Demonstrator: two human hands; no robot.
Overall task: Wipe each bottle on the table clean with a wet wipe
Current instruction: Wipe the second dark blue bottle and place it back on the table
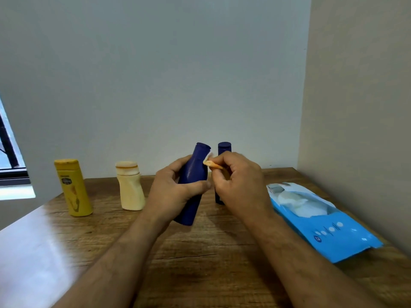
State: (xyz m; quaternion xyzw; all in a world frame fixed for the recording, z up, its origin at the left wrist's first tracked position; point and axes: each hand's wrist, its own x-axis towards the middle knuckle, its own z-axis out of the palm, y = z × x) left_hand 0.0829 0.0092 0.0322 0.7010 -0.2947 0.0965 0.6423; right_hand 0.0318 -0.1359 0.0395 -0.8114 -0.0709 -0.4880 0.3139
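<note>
My left hand [172, 185] grips a dark blue bottle [194, 174] around its middle and holds it tilted above the wooden table [200, 252]. With my right hand [240, 181] I pinch a small wet wipe [210, 162], stained orange, against the bottle's neck just under its cap. A second dark blue bottle [224, 148] stands upright behind my right hand, mostly hidden by it. A cream bottle [130, 190] and a yellow bottle [72, 187] stand upright to the left.
An open blue pack of wet wipes [322, 221] lies on the table at the right, close to the beige side wall [360, 107]. A grey wall runs behind the bottles. A window [9, 156] shows at the far left.
</note>
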